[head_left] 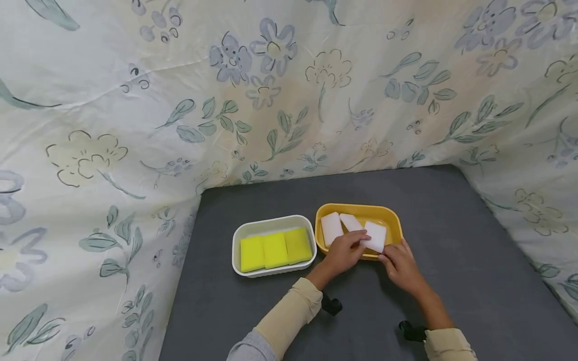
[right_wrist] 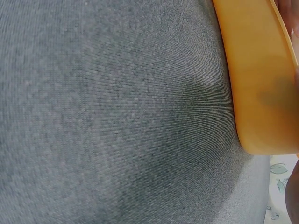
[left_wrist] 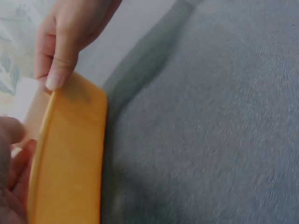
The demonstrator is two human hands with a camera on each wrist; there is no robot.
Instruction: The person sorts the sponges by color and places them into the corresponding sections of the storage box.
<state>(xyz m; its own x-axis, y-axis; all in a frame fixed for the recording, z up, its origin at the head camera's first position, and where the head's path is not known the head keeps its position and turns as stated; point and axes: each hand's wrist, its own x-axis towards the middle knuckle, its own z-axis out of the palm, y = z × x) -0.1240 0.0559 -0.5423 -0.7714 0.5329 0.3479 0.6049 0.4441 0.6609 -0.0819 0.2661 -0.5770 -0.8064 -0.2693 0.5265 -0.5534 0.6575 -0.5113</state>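
A yellow plastic tub point(head_left: 356, 205) holds several white sponge blocks point(head_left: 331, 226). My left hand point(head_left: 344, 251) reaches over its front rim and pinches a square white sponge point(head_left: 376, 234), which sits raised and tilted at the tub's right part. My right hand point(head_left: 403, 268) grips the front right corner of the tub. In the left wrist view, the right thumb point(left_wrist: 56, 79) presses on the rim beside the white sponge, while the left fingers reach inside. The right wrist view shows mostly the tub's yellow outer wall point(right_wrist: 261, 93).
Just left of the yellow tub stands a white tub point(head_left: 239, 235) with a row of 3 yellow sponges point(head_left: 275, 249). Both tubs stand on a dark grey table point(head_left: 451, 225). Floral cloth point(head_left: 271, 100) hangs behind and along the sides.
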